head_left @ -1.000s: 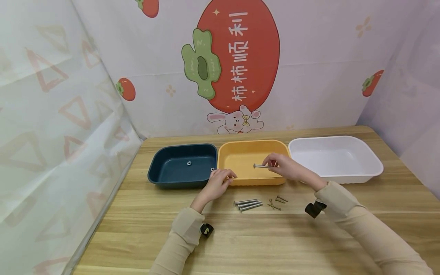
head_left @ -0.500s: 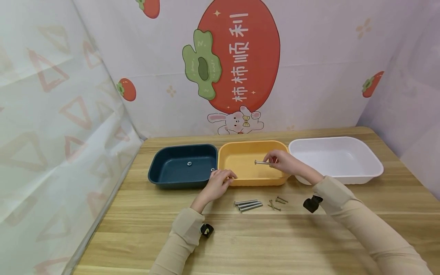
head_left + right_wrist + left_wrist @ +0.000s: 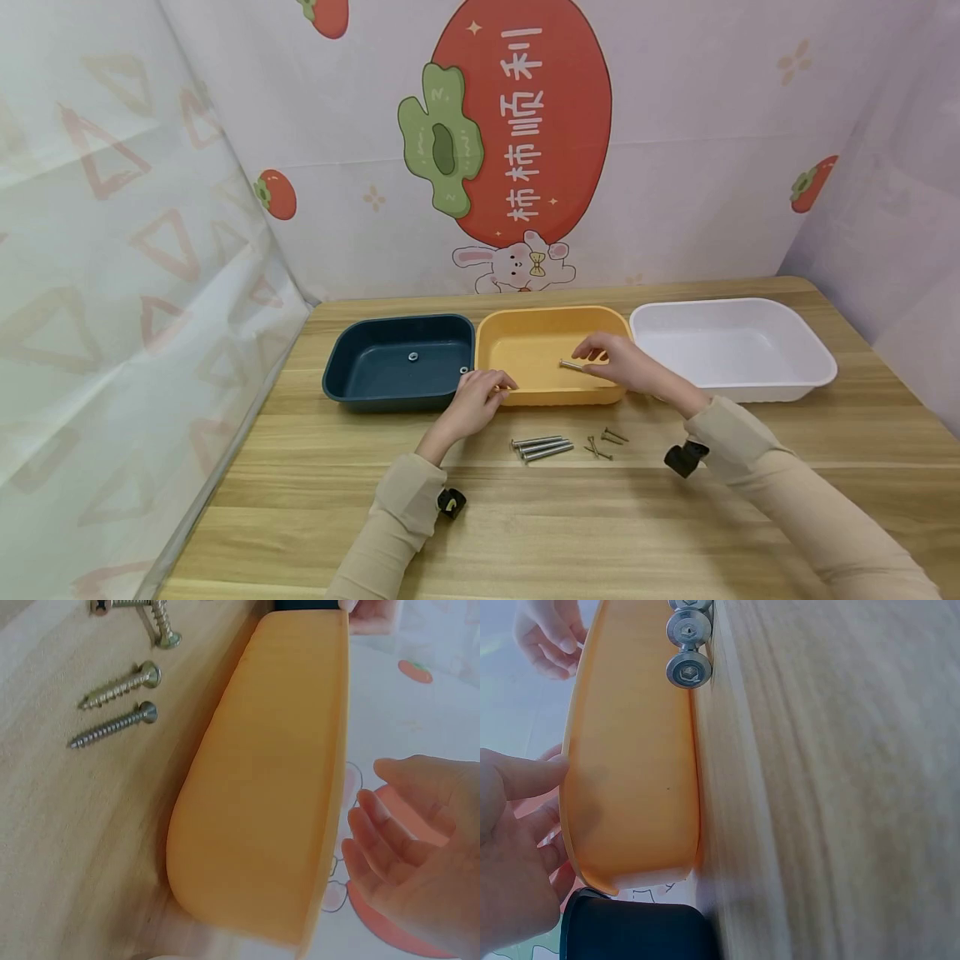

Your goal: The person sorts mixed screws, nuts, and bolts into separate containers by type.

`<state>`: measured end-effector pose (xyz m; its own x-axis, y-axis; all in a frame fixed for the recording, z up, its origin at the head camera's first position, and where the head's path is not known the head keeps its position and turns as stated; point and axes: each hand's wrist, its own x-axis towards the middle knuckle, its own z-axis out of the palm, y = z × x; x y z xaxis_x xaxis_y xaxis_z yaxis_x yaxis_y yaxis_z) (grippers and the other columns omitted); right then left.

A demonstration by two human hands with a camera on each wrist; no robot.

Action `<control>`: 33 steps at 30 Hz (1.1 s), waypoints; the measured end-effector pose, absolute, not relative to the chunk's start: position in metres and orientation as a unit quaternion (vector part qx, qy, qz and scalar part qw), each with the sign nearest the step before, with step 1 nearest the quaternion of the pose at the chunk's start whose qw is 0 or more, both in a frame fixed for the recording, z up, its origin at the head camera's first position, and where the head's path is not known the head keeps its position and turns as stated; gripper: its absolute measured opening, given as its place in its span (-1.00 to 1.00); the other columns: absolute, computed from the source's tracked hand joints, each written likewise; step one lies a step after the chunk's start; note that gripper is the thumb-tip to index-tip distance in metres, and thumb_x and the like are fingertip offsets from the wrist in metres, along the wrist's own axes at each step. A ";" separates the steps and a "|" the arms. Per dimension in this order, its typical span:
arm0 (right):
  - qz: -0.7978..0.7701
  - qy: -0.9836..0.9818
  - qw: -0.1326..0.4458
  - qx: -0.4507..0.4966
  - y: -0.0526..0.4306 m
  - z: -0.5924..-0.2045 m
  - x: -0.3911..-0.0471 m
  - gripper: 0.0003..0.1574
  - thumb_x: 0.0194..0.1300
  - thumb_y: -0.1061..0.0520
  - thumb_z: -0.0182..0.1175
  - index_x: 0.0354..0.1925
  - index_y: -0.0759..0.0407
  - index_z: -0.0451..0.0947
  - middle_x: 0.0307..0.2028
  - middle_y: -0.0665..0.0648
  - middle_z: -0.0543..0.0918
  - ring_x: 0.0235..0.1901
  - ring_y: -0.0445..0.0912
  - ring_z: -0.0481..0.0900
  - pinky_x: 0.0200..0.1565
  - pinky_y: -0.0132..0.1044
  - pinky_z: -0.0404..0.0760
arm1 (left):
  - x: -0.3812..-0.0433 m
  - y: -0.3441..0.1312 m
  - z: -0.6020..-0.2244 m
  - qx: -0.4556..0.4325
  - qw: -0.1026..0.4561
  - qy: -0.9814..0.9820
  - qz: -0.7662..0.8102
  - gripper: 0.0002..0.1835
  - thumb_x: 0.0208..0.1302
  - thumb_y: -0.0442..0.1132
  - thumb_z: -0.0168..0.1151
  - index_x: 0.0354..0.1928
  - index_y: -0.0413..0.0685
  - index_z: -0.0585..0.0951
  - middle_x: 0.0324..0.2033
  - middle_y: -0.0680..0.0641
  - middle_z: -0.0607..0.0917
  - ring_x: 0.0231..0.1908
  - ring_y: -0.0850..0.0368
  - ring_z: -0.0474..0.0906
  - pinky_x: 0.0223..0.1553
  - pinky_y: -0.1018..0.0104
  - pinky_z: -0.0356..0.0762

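Observation:
My left hand (image 3: pixel 475 402) holds the near rim of the yellow tray (image 3: pixel 555 397) at its left end; in the left wrist view its thumb (image 3: pixel 536 772) lies at the rim with the fingers beyond. Over the right part of that tray hovers my right hand (image 3: pixel 618 362), fingers loosely bent and spread apart. A silver bolt (image 3: pixel 572 366) shows inside the tray, just below the right fingertips. In the right wrist view nothing appears between the thumb and fingers (image 3: pixel 386 832). Several silver bolts (image 3: pixel 543 447) lie side by side on the table before the tray.
Several small brass-coloured screws (image 3: pixel 597 447) lie right of the bolts. A dark blue tray (image 3: pixel 375 406) with two nuts, one being a nut (image 3: pixel 412 357) near its middle, stands left of the yellow one. To the right stands a white tray (image 3: pixel 735 342). A printed cloth hangs behind.
My right fingers have loosened from the bolt they pinched, and it now sits lower, in the yellow tray. The right hand rose slightly, then dipped again. My left hand has stayed put.

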<state>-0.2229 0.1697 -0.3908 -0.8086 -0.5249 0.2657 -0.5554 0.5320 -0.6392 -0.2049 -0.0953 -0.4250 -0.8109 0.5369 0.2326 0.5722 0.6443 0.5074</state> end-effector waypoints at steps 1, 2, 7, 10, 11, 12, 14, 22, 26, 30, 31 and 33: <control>0.374 -0.874 0.020 0.310 0.169 -0.390 -0.221 -0.81 0.02 0.42 0.18 -0.29 0.41 0.51 -0.31 0.27 0.57 -0.33 0.05 0.51 -0.25 -0.04 0.47 | -0.205 -0.095 -0.425 -0.306 0.032 -0.906 -0.289 -0.88 0.23 -0.32 0.05 -0.24 -0.06 0.55 -0.39 0.03 0.58 -0.26 0.11 0.43 0.07 0.02 0.07; 0.375 -0.873 0.020 0.311 0.169 -0.390 -0.220 -0.81 0.03 0.42 0.18 -0.29 0.41 0.51 -0.31 0.27 0.57 -0.33 0.04 0.52 -0.25 -0.04 0.47 | -0.205 -0.095 -0.425 -0.307 0.034 -0.906 -0.289 -0.88 0.22 -0.32 0.06 -0.24 -0.06 0.55 -0.39 0.03 0.58 -0.27 0.11 0.44 0.06 0.03 0.08; 0.373 -0.872 0.021 0.317 0.166 -0.387 -0.211 -0.82 0.05 0.40 0.18 -0.28 0.37 0.51 -0.30 0.22 0.56 -0.32 0.01 0.50 -0.25 -0.09 0.47 | -0.205 -0.095 -0.424 -0.306 0.036 -0.906 -0.289 -0.89 0.22 -0.32 0.06 -0.24 -0.06 0.55 -0.38 0.04 0.58 -0.26 0.11 0.44 0.06 0.02 0.09; 0.374 -0.872 0.017 0.316 0.164 -0.385 -0.205 -0.80 0.05 0.39 0.19 -0.27 0.36 0.52 -0.30 0.21 0.56 -0.30 0.02 0.49 -0.23 -0.07 0.47 | -0.205 -0.096 -0.425 -0.304 0.033 -0.906 -0.294 -0.89 0.22 -0.32 0.07 -0.24 -0.06 0.55 -0.38 0.03 0.58 -0.26 0.11 0.44 0.07 0.02 0.08; 0.373 -0.872 0.015 0.316 0.163 -0.385 -0.203 -0.80 0.05 0.38 0.19 -0.26 0.35 0.52 -0.29 0.21 0.56 -0.30 0.02 0.49 -0.22 -0.07 0.47 | -0.205 -0.096 -0.425 -0.304 0.032 -0.906 -0.294 -0.89 0.22 -0.32 0.06 -0.24 -0.06 0.55 -0.38 0.03 0.58 -0.26 0.11 0.44 0.07 0.02 0.07; 0.373 -0.872 0.013 0.316 0.163 -0.384 -0.202 -0.80 0.05 0.38 0.19 -0.26 0.35 0.52 -0.29 0.22 0.57 -0.30 0.02 0.49 -0.22 -0.06 0.47 | -0.205 -0.096 -0.425 -0.304 0.031 -0.905 -0.295 -0.88 0.22 -0.32 0.06 -0.24 -0.07 0.55 -0.38 0.03 0.58 -0.26 0.10 0.44 0.08 0.02 0.07; 0.372 -0.872 0.007 0.319 0.162 -0.384 -0.199 -0.80 0.05 0.38 0.18 -0.26 0.35 0.52 -0.29 0.22 0.58 -0.30 0.04 0.50 -0.21 -0.06 0.47 | -0.206 -0.096 -0.425 -0.303 0.028 -0.905 -0.299 -0.88 0.23 -0.32 0.06 -0.23 -0.08 0.55 -0.39 0.03 0.58 -0.26 0.10 0.44 0.08 0.02 0.06; 0.367 -0.871 -0.001 0.327 0.157 -0.384 -0.185 -0.80 0.08 0.37 0.16 -0.24 0.29 0.52 -0.27 0.17 0.59 -0.28 -0.04 0.51 -0.20 -0.10 0.48 | -0.206 -0.096 -0.426 -0.307 0.030 -0.905 -0.294 -0.88 0.23 -0.32 0.06 -0.23 -0.10 0.55 -0.40 0.03 0.57 -0.27 0.11 0.44 0.08 0.00 0.06; 0.374 -0.864 0.004 0.339 0.154 -0.388 -0.180 -0.81 0.09 0.37 0.16 -0.25 0.25 0.52 -0.28 0.12 0.59 -0.29 -0.09 0.50 -0.21 -0.13 0.49 | -0.206 -0.096 -0.426 -0.307 0.035 -0.906 -0.289 -0.88 0.23 -0.32 0.06 -0.23 -0.08 0.55 -0.40 0.03 0.57 -0.28 0.12 0.45 0.07 0.01 0.07; 0.373 -0.860 0.001 0.348 0.151 -0.392 -0.176 -0.81 0.09 0.35 0.17 -0.25 0.24 0.52 -0.31 0.08 0.59 -0.30 -0.11 0.50 -0.22 -0.15 0.50 | -0.206 -0.096 -0.426 -0.307 0.037 -0.906 -0.288 -0.89 0.23 -0.31 0.06 -0.24 -0.06 0.55 -0.39 0.04 0.58 -0.28 0.12 0.45 0.07 0.03 0.08; 0.375 -0.859 -0.002 0.350 0.151 -0.393 -0.175 -0.80 0.08 0.35 0.18 -0.25 0.24 0.52 -0.31 0.07 0.59 -0.30 -0.10 0.51 -0.22 -0.15 0.50 | -0.205 -0.096 -0.426 -0.307 0.037 -0.907 -0.287 -0.89 0.23 -0.31 0.06 -0.24 -0.05 0.55 -0.39 0.04 0.58 -0.28 0.13 0.45 0.07 0.03 0.08; 0.379 -0.855 -0.006 0.354 0.149 -0.394 -0.172 -0.80 0.08 0.36 0.18 -0.25 0.26 0.52 -0.31 0.08 0.59 -0.30 -0.09 0.51 -0.22 -0.17 0.51 | -0.206 -0.096 -0.426 -0.307 0.036 -0.907 -0.288 -0.89 0.23 -0.31 0.06 -0.24 -0.05 0.54 -0.38 0.04 0.58 -0.27 0.13 0.46 0.08 0.04 0.08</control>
